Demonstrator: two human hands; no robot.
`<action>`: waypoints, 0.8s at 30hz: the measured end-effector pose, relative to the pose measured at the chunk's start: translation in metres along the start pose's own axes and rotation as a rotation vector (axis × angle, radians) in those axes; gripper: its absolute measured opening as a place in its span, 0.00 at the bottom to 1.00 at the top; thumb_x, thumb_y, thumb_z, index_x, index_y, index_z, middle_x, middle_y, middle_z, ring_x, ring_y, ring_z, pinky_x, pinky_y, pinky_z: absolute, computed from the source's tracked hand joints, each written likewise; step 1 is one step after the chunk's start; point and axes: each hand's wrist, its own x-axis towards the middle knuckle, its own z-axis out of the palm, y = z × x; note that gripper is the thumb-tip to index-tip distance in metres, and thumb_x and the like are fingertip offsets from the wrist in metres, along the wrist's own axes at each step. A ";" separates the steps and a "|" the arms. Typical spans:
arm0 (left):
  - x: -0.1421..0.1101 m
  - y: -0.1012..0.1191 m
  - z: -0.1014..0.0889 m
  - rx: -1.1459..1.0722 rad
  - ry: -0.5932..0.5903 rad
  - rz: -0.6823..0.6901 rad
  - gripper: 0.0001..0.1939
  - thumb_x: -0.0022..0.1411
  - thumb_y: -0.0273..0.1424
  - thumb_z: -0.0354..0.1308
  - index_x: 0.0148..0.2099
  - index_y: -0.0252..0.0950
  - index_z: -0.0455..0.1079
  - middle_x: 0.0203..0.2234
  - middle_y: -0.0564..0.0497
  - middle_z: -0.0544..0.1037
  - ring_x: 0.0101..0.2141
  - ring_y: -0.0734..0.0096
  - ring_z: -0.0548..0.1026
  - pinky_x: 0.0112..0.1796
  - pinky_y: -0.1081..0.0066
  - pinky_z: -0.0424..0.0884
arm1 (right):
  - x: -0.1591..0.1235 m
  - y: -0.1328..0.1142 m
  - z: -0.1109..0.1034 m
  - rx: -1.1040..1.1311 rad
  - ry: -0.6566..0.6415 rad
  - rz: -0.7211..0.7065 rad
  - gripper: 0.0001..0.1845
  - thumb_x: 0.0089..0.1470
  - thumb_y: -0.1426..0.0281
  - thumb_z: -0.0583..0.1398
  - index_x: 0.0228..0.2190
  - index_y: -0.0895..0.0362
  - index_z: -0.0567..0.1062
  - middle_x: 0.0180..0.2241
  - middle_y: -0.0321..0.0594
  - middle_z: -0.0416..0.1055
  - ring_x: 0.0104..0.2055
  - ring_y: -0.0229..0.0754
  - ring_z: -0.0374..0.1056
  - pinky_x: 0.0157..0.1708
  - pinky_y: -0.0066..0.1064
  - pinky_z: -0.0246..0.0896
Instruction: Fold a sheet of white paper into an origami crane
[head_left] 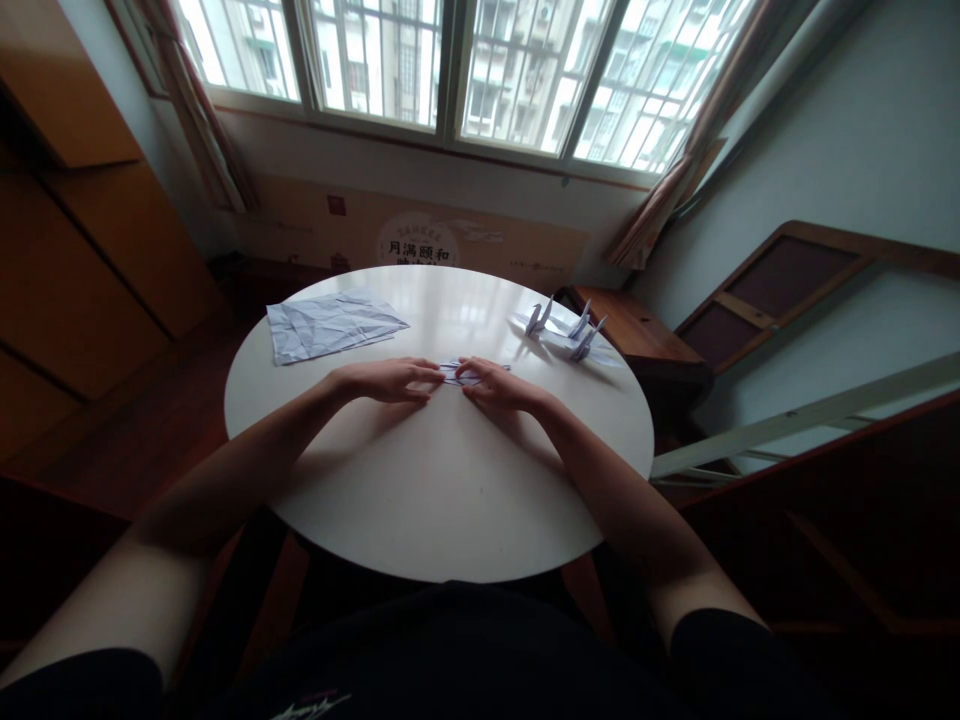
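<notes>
A small piece of folded white paper (452, 374) lies on the round white table (450, 480), between my two hands. My left hand (397, 379) has its fingertips closed on the paper's left end. From the other side my right hand (495, 384) bends its fingers over the paper, thumb low and fingertips near the middle. Both hands rest close to the tabletop and cover parts of the paper, so its exact folded shape is hard to make out.
Creased paper sheets (337, 325) lie at the table's far left. Folded paper cranes (581, 345) stand at the far right. Beyond the right edge is a wooden cabinet (637, 330). A barred window (517, 80) and a printed cardboard panel (510, 225) are behind.
</notes>
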 end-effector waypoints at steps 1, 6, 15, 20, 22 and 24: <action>0.000 0.000 0.000 -0.003 0.000 -0.002 0.26 0.72 0.35 0.59 0.69 0.38 0.64 0.66 0.39 0.66 0.63 0.55 0.68 0.61 0.63 0.63 | 0.000 0.000 0.000 0.000 -0.002 -0.002 0.19 0.59 0.68 0.60 0.52 0.58 0.74 0.61 0.56 0.68 0.63 0.54 0.66 0.63 0.47 0.58; -0.001 0.004 -0.003 -0.027 -0.002 -0.001 0.25 0.73 0.35 0.58 0.69 0.36 0.65 0.66 0.37 0.65 0.64 0.54 0.67 0.62 0.62 0.63 | 0.000 0.002 0.000 0.016 0.009 -0.008 0.19 0.58 0.67 0.60 0.51 0.56 0.74 0.62 0.54 0.67 0.63 0.53 0.66 0.63 0.49 0.58; -0.002 0.003 -0.003 -0.031 0.009 0.000 0.26 0.72 0.35 0.58 0.69 0.37 0.64 0.65 0.39 0.67 0.63 0.55 0.67 0.62 0.63 0.62 | 0.000 0.001 0.001 0.021 0.012 -0.002 0.19 0.58 0.67 0.61 0.51 0.54 0.74 0.61 0.50 0.69 0.62 0.52 0.67 0.63 0.48 0.58; -0.003 0.006 -0.006 -0.051 -0.008 -0.010 0.26 0.72 0.35 0.58 0.69 0.36 0.63 0.67 0.38 0.65 0.64 0.54 0.66 0.63 0.63 0.62 | 0.000 0.002 0.001 0.040 0.013 -0.014 0.18 0.58 0.68 0.61 0.51 0.55 0.74 0.61 0.52 0.68 0.62 0.52 0.67 0.63 0.48 0.58; -0.002 0.006 -0.005 -0.043 -0.014 -0.012 0.27 0.72 0.35 0.57 0.70 0.36 0.63 0.67 0.39 0.64 0.64 0.55 0.66 0.63 0.63 0.61 | 0.001 0.003 0.001 0.043 0.012 -0.017 0.18 0.58 0.68 0.61 0.50 0.55 0.75 0.62 0.52 0.68 0.63 0.52 0.66 0.63 0.49 0.57; -0.001 0.004 -0.004 -0.032 -0.015 -0.011 0.27 0.73 0.35 0.57 0.70 0.36 0.62 0.67 0.38 0.65 0.64 0.55 0.66 0.63 0.63 0.61 | 0.001 0.004 0.002 0.040 0.008 -0.017 0.18 0.58 0.67 0.61 0.51 0.54 0.74 0.62 0.51 0.67 0.63 0.52 0.66 0.64 0.49 0.57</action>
